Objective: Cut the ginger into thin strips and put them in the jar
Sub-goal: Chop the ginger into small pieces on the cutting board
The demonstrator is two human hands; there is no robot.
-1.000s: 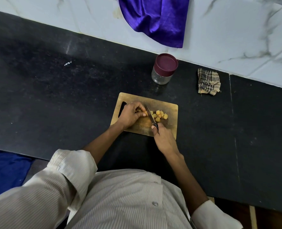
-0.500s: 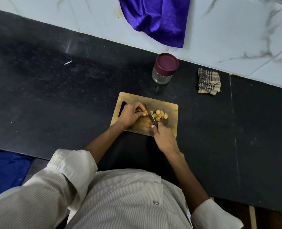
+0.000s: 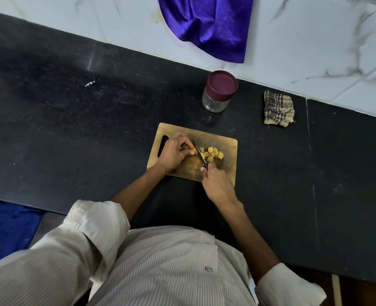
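Readable text: none anywhere in the frame.
Jar [image 3: 219, 90], upper centre: plain maroon lid, clear glass, no label showing.
Worktop [image 3: 72, 120], upper left: small white mark, too blurred to read as writing.

Board [image 3: 224, 149] on counter [image 3: 72, 129], straight in front of me. On board: cut ginger bits [image 3: 211, 154] right of center, knife [image 3: 199, 155] just left of them, my left hand [image 3: 173, 152] left of knife, right hand [image 3: 218, 184] at near edge. Jar [image 3: 218, 93] behind board; rag [image 3: 278, 108] right of jar, apart.
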